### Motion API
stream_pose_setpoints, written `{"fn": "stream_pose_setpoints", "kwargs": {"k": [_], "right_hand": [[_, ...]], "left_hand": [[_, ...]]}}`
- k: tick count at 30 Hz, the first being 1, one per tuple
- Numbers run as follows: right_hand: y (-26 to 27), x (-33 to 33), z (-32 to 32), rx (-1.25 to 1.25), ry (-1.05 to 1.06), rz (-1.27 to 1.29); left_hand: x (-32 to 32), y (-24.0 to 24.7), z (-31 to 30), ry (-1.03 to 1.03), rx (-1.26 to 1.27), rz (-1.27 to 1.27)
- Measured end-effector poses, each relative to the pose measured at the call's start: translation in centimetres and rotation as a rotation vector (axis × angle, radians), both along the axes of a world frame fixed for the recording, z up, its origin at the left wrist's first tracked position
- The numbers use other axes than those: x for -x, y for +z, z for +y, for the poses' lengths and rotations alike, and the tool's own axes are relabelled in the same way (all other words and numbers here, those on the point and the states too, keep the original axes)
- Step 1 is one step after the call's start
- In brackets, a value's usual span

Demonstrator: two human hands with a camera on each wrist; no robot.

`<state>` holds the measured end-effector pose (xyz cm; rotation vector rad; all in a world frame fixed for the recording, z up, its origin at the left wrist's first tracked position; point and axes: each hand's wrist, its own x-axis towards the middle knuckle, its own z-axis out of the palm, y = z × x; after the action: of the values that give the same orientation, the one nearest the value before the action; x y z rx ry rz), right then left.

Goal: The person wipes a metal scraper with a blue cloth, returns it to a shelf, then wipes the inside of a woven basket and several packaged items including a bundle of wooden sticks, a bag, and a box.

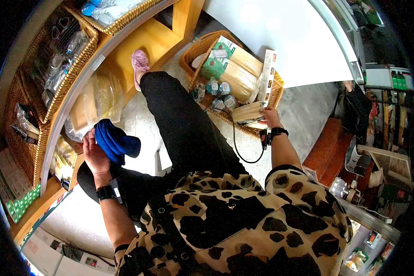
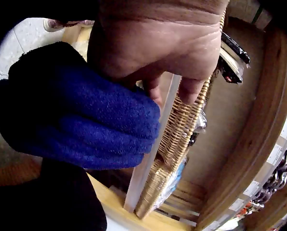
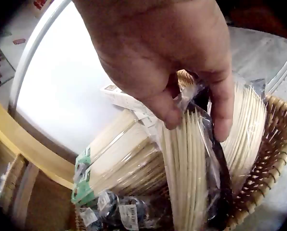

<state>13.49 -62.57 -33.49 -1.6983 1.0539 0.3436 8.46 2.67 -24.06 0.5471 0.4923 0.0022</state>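
Note:
My left hand (image 1: pixel 96 158) grips a folded blue towel (image 1: pixel 117 141) beside the shelf on the left. In the left wrist view the towel (image 2: pixel 95 110) hangs in thick folds and hides part of the fingers. On the other side, my right hand (image 1: pixel 272 118) is at the near end of a wicker basket (image 1: pixel 276 94). Its thumb and fingers pinch the top of a clear plastic pack of thin wooden skewers (image 3: pixel 187 163). A second skewer pack (image 3: pixel 247 130) stands right beside it, against the basket's wall.
Larger packs of wooden sticks (image 1: pixel 241 69) and several small wrapped items (image 1: pixel 218 89) fill the basket. Wicker baskets (image 1: pixel 43 152) of packaged goods line the wooden shelf at left. A white panel (image 1: pixel 290 41) stands behind the basket. A reddish-brown wooden block (image 1: pixel 329 147) lies at right.

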Motion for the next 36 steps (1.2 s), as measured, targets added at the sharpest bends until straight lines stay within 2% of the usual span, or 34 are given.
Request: {"fn": "stream_pose_setpoints", "kwargs": {"k": [8,11,14,17,20,22,25,27,28,29,31,32,36], "right_hand": [[4.8,-0.9,-0.5,-0.023,0.016,-0.235],[8.8,-2.6,-1.5,0.071,0.068,-0.355],[14.1,-5.4,-0.4,0.149,0.221,-0.533],[21.7,-8.4,6.7,0.108,0.410,-0.683],[27.4,-10.4,15.7,0.002,0.576,-0.796],[28.9,-11.9,20.1,-0.285,0.720,-0.812],[28.5,-13.3,28.4,-0.656,0.908,-0.726],[27.0,-13.3,35.1,-0.810,1.032,-0.620],[26.0,-13.0,38.1,-0.877,1.072,-0.558],[25.0,-12.5,41.0,-0.940,1.108,-0.492],[23.2,-12.1,45.7,-0.938,1.300,-0.382],[22.4,-11.8,47.3,-0.861,1.309,-0.357],[20.0,-10.6,51.4,-0.828,1.268,-0.360]], "left_hand": [[0.1,0.1,0.0,0.007,-0.039,-0.050],[0.0,0.9,-0.5,0.012,0.033,-0.065],[0.0,0.8,-0.9,0.048,-0.154,-0.084],[0.0,2.4,-1.4,-0.009,-0.241,-0.072],[-0.1,4.1,-2.3,0.022,-0.211,-0.176],[-0.1,4.0,-2.3,-0.016,-0.115,-0.173],[0.1,5.3,-2.8,0.018,-0.099,-0.106],[0.7,3.3,-0.9,-0.126,-0.006,-0.252],[0.7,2.1,-0.2,-0.203,0.133,-0.375],[1.1,4.2,-0.1,-0.294,0.084,-0.404],[1.3,5.2,-1.3,-0.230,0.078,-0.340],[1.7,5.1,-1.1,-0.243,0.044,-0.382],[2.4,4.8,-0.8,-0.232,-0.009,-0.231]]}}
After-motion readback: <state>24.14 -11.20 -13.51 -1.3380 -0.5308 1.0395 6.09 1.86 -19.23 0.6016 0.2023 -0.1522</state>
